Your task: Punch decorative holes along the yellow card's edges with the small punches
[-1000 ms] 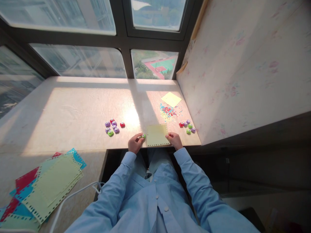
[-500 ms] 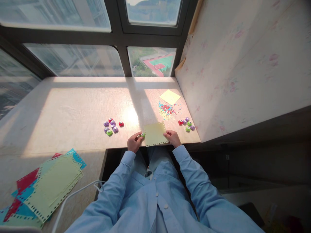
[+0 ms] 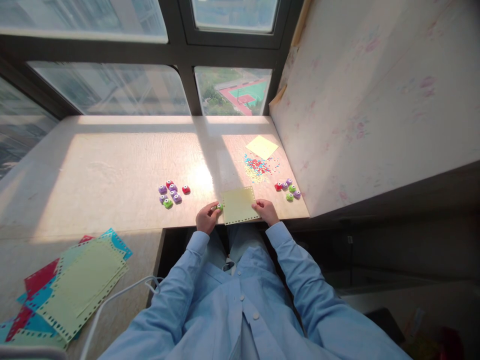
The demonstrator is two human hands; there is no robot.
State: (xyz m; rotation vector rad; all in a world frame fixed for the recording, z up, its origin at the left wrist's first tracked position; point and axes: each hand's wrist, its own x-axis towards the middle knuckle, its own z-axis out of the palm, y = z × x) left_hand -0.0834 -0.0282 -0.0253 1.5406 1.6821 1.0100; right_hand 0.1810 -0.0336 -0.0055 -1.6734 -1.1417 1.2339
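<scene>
A sheet of pale yellow paper (image 3: pixel 239 204) lies at the front edge of the table, with small holes punched along its margins. My left hand (image 3: pixel 207 218) is closed around a small green hole punch (image 3: pixel 219 206), which sits at the paper's left edge. On the opposite side, my right hand (image 3: pixel 267 212) pinches the sheet's right edge between thumb and fingers. Whether the punch's jaws are pressed together cannot be made out.
Several small punches (image 3: pixel 173 194) stand on the left, and another group (image 3: pixel 288 188) near the wall. Paper bits (image 3: pixel 258 167) lie scattered below a yellow square (image 3: pixel 262 147). Punched sheets (image 3: pixel 88 275) are piled at lower left, beside a white cable (image 3: pixel 112 297).
The whole view has shifted slightly. Both hands, the green hole punch and the paper keep their places relative to each other.
</scene>
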